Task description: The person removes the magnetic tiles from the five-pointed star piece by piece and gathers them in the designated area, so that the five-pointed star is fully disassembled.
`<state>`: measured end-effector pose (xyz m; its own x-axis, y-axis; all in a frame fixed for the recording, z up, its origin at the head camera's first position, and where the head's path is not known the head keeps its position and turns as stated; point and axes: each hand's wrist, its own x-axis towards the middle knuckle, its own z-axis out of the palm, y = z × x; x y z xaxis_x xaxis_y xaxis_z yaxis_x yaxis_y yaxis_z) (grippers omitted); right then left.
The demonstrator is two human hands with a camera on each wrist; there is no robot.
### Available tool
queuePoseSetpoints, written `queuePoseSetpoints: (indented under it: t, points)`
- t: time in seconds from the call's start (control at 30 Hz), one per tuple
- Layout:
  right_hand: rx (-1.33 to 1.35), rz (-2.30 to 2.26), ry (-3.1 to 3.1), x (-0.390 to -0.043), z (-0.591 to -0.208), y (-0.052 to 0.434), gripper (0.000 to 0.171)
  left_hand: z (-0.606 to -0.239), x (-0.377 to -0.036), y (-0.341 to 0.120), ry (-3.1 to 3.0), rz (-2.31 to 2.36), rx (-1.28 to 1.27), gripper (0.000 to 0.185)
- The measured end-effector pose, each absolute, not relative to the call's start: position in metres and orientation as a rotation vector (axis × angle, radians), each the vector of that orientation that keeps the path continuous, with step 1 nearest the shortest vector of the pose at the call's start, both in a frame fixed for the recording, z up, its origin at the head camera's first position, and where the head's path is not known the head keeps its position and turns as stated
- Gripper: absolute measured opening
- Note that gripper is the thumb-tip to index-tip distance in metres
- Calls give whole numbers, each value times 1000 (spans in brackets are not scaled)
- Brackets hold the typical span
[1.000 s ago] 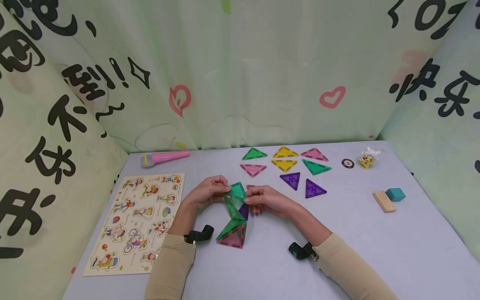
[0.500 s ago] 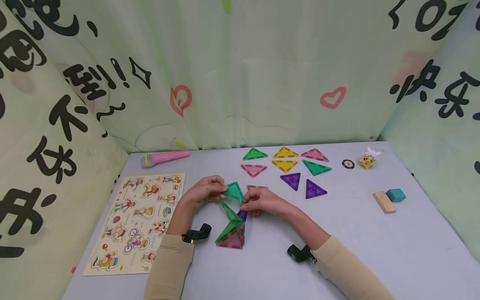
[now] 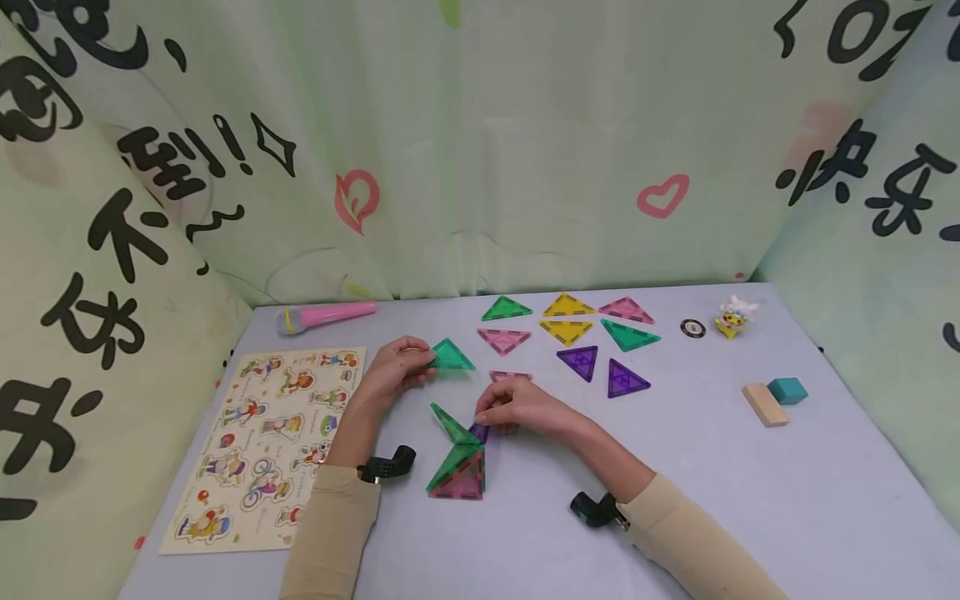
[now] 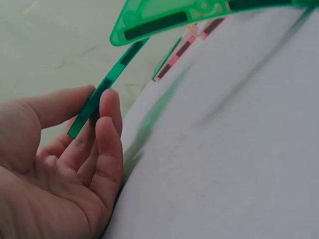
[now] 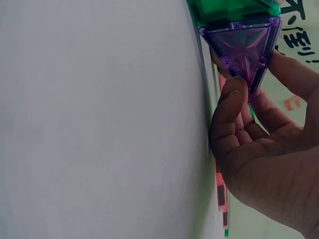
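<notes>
My left hand (image 3: 393, 368) pinches a green triangular magnetic tile (image 3: 452, 356) between thumb and fingers, raised off the table. In the left wrist view this tile (image 4: 107, 84) is seen edge-on, apart from the green tile (image 4: 149, 22) above it. Nearer to me stands a small structure of joined tiles, with a pink triangle (image 3: 463, 482) in front and a green one (image 3: 452, 425) jutting up. My right hand (image 3: 528, 406) pinches its purple triangular magnetic tile (image 5: 244, 45) near the tip; its top edge meets a green tile (image 5: 234, 10). Fingers partly cover the purple tile in the head view.
Several loose triangles lie farther back, among them yellow (image 3: 566, 333), purple (image 3: 627, 380) and pink (image 3: 504, 341) ones. A picture board (image 3: 262, 450) and a toy microphone (image 3: 326, 317) are at left. Wooden blocks (image 3: 767, 405), a black disc (image 3: 693, 328) and a figurine (image 3: 733, 317) are at right.
The green tile in my left hand has come away from the structure, moving left and away from me. My right hand stays at the purple tile, shifting only slightly.
</notes>
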<state>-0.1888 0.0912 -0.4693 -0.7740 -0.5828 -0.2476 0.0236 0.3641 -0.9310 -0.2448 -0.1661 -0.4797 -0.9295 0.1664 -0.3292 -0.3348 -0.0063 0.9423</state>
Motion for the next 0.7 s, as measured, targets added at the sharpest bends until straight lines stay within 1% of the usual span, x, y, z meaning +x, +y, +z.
queuePoseSetpoints:
  t: [0.13, 0.37, 0.7]
  points:
    - [-485, -1431, 2074, -188, -469, 92, 22, -476, -256, -167, 1987, 1977, -237, 25]
    - [-504, -1437, 2074, -188, -468, 93, 20, -471, -286, -166, 2048, 1920, -290, 31]
    - [-524, -1451, 2057, -187, -468, 93, 22, -473, -309, -160, 2136, 1908, -327, 28]
